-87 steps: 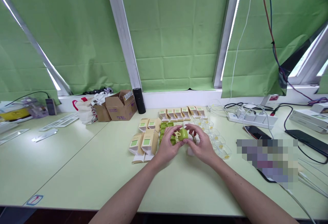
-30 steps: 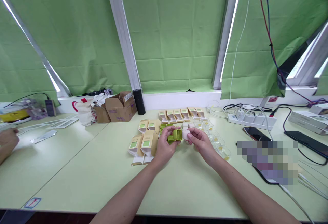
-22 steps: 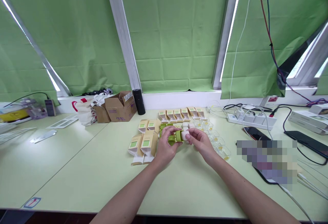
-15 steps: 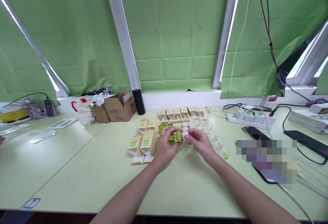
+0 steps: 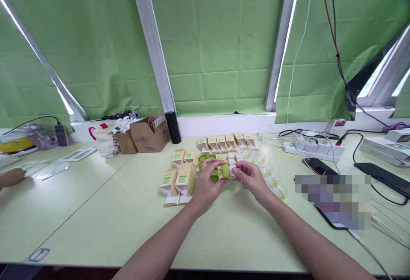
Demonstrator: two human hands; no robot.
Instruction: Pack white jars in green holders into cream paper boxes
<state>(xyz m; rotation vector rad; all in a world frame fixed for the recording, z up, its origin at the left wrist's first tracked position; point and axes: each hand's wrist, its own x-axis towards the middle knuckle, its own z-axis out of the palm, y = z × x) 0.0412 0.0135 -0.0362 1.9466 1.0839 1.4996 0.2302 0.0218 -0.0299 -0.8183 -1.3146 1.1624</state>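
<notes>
Fingers of the left hand (image 5: 206, 182) are closed around a small green piece (image 5: 225, 170); those of the right hand (image 5: 252, 177) pinch a white block (image 5: 232, 170) at its three o'clock edge. At nine on the table (image 5: 128, 224), kraft boxes (image 5: 178, 179) show green squares, any print unreadable. At ten, a carton (image 5: 150, 135) bears purple lettering too small to read; at eight, a sticker (image 5: 39, 254) carries a red stroke.
</notes>
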